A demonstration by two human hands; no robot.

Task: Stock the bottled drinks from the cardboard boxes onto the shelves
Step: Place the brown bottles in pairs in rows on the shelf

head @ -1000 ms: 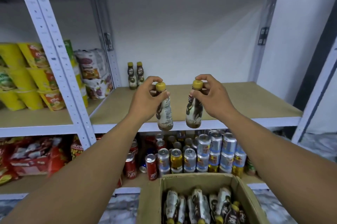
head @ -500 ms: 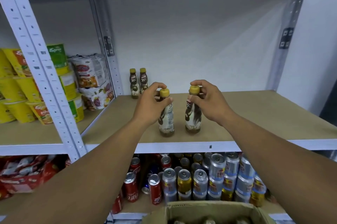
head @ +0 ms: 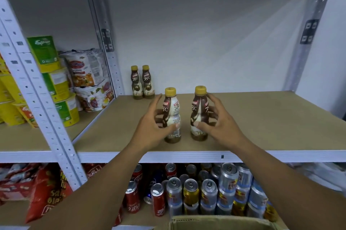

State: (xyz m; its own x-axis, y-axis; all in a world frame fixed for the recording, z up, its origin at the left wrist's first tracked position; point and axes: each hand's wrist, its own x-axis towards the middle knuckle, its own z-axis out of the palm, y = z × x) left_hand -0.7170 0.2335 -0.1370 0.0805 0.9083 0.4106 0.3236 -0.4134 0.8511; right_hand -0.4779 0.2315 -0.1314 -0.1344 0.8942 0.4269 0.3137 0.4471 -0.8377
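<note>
Two brown-and-cream drink bottles with yellow caps stand upright on the wooden shelf [head: 265, 117], near its front edge. My left hand [head: 149, 126] curls round the body of the left bottle [head: 172, 115], thumb on its front and fingers behind it. My right hand [head: 217, 123] curls the same way round the right bottle [head: 199, 113]. Two more of the same bottles [head: 143, 82] stand side by side at the shelf's back left corner. The top flap of the cardboard box [head: 215, 222] shows at the bottom edge; its contents are out of view.
Bare shelf board lies right of and behind the two bottles. A perforated metal upright [head: 43, 109] stands at the left, with noodle cups [head: 61, 89] and packets [head: 88, 72] beyond it. Several drink cans [head: 196, 192] fill the shelf below, and red snack bags [head: 46, 192] lie at lower left.
Both bottles came down from the air onto the shelf. My hands slid from the caps to the bottle bodies. The view moved closer and the box dropped almost out of sight.
</note>
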